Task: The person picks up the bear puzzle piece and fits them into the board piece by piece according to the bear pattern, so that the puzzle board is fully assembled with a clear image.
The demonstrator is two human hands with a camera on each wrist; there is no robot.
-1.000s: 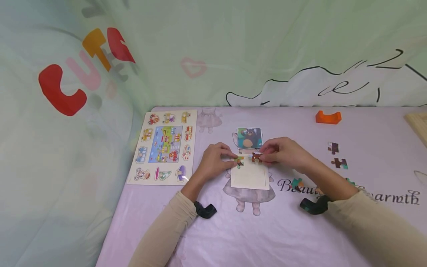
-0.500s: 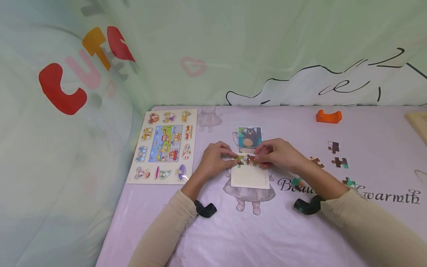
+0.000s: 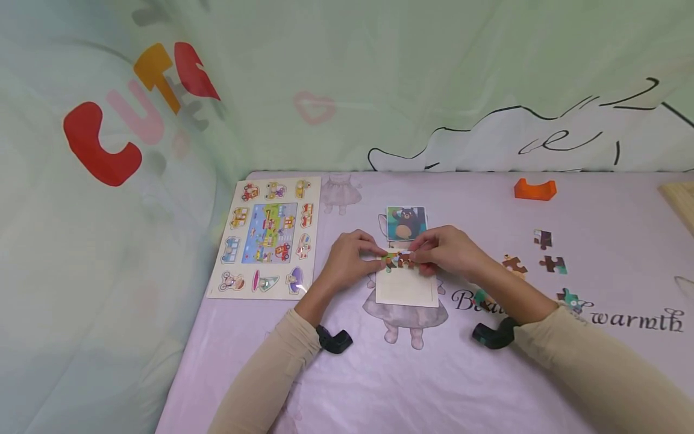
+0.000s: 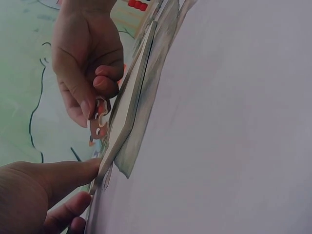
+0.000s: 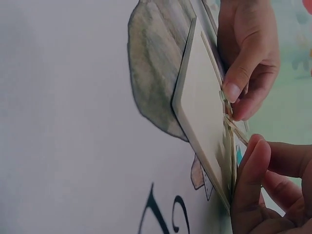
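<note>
A cream puzzle board (image 3: pixel 406 289) lies on the table before me. My left hand (image 3: pixel 348 259) holds its far left corner, the thumb by a green and brown jigsaw piece (image 3: pixel 390 260) set in that corner. My right hand (image 3: pixel 449 252) pinches a brown jigsaw piece with a bear's face (image 3: pixel 404 260) beside the corner piece, along the board's far side. In the left wrist view the bear-face piece (image 4: pixel 98 126) is tilted up from the board; whether its edge meets the corner piece is hard to tell. Just beyond the board lies a square bear picture card (image 3: pixel 406 223).
Several loose jigsaw pieces lie on the right, among them a brown one (image 3: pixel 552 264) and a green one (image 3: pixel 569 300). An orange arch block (image 3: pixel 535 190) stands farther back. A vehicle peg puzzle (image 3: pixel 219 288) lies left; a wooden object (image 3: pixel 680 205) shows at the right edge.
My right hand has moved left with the bear-face piece, bringing it close to the corner piece. The left hand has stayed at the board's corner.
</note>
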